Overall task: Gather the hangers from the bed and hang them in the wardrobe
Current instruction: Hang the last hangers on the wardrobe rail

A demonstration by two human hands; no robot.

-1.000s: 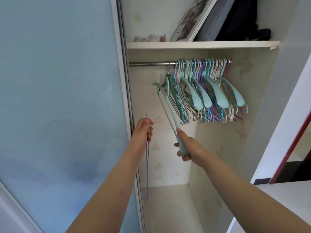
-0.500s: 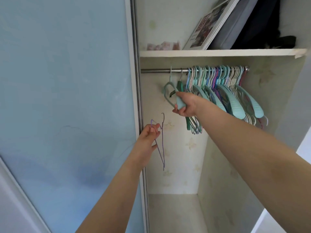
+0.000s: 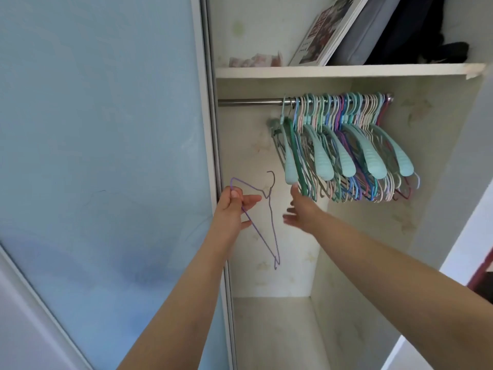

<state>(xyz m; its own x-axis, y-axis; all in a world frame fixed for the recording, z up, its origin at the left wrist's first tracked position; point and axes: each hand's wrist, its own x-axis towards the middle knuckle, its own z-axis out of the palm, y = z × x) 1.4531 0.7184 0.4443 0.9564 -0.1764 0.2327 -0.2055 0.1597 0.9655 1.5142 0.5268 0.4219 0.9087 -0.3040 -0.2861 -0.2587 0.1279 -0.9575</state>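
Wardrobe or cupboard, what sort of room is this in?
Most likely a bedroom wardrobe in a home: a metal rail crowded with plastic hangers, a shelf above it, and a sliding door. The left hand holds one more purple wire hanger.

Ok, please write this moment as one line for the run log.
left hand: holds thin purple wire hanger | right hand: open, empty | metal wardrobe rail: many plastic hangers

A framed picture (image 3: 324,32) leaning on the wardrobe's upper shelf (image 3: 346,71) carries small dark lines of print near its lower left corner, too small and blurred to read. No other writing shows.
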